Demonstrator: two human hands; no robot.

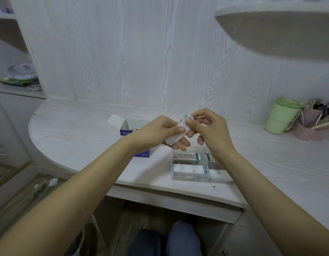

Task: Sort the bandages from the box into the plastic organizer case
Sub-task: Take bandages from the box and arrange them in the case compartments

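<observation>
My left hand [160,131] grips a small stack of wrapped bandages [180,133] above the desk. My right hand [208,126] pinches the top end of that stack between thumb and forefinger. Behind my left hand stands the blue and white bandage box [130,127], its lid flap open. The clear plastic organizer case [190,168] lies below my hands near the desk's front edge. Bandages with green print fill its far compartments and white ones with red marks lie in the near one. My right wrist hides the case's right part.
A green lidded cup [280,115] and a pink holder with pens [315,122] stand at the right back of the white desk [77,130]. A rounded shelf [281,28] overhangs the right. A shelf at the left holds a bag.
</observation>
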